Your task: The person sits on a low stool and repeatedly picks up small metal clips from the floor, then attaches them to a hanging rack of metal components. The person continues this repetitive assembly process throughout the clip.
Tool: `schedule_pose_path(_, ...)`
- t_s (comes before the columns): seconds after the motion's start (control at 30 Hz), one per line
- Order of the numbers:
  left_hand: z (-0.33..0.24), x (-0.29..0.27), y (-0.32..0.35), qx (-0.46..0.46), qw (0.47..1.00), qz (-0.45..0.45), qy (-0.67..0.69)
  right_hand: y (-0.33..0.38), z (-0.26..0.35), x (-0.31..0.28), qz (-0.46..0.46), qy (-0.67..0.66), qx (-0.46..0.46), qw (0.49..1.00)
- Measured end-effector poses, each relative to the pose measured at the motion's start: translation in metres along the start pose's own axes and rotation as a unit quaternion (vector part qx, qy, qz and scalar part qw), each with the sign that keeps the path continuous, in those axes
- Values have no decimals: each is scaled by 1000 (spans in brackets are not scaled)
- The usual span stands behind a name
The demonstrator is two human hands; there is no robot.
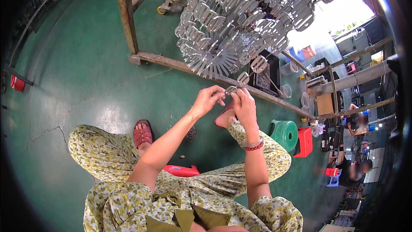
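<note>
Both my hands meet in front of me, just below a large hanging bunch of shiny slotted metal pieces point(210, 17). My right hand point(244, 107) pinches a small slotted metal piece point(231, 90) between thumb and fingers. Close against its left end, the fingers of my left hand point(208, 101) are curled together; what lies between them is too small to make out. Beyond my right fingertips, two more slotted pieces, a nearer one point(243, 78) and a farther one point(259, 64), line up toward the bunch. Their joins are hard to see.
A wooden frame's low rail point(171, 62) crosses beyond my hands. Behind it stand a black crate point(267, 77) and clear tubs. At right are a green round stool point(285, 135) and a red stool point(304, 142). Wire scraps point(191, 134) lie between my feet. People sit farther right.
</note>
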State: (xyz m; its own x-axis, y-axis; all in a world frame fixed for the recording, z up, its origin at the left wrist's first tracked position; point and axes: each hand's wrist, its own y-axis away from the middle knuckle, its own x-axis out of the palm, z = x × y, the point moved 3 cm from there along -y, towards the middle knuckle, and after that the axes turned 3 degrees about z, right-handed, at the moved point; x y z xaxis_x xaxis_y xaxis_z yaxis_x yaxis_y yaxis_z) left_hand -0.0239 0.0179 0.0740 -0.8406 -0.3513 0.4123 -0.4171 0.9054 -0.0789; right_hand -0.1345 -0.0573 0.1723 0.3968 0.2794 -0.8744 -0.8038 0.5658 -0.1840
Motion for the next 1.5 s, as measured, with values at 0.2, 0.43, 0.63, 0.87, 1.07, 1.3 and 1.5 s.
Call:
schedule_pose_path(0.2, 1, 9, 1, 24, 995, 26, -95, -9, 1, -10, 29, 36, -14, 999)
schedule_pose_path(0.43, 28, 14, 0, 19, 999, 33, -20, -11, 5, -21, 129, -8, 92, 987)
schedule_pose_path(0.63, 35, 10, 12, -113, 969, 50, 214, -16, -2, -17, 203, -168, 139, 955)
schedule_pose_path(0.87, 66, -49, 17, -81, 928, 52, 361, -37, 11, -8, 142, -35, 89, 985)
schedule_pose_path(1.07, 39, -59, -16, -66, 916, 30, 394, -61, 8, 8, 94, -13, 81, 992)
schedule_pose_path(1.3, 11, -48, -40, -85, 934, -8, 348, -76, 0, 12, 42, -5, 83, 996)
schedule_pose_path(1.5, 5, -45, -49, -105, 964, -58, 237, -85, -4, 8, 39, -29, 103, 993)
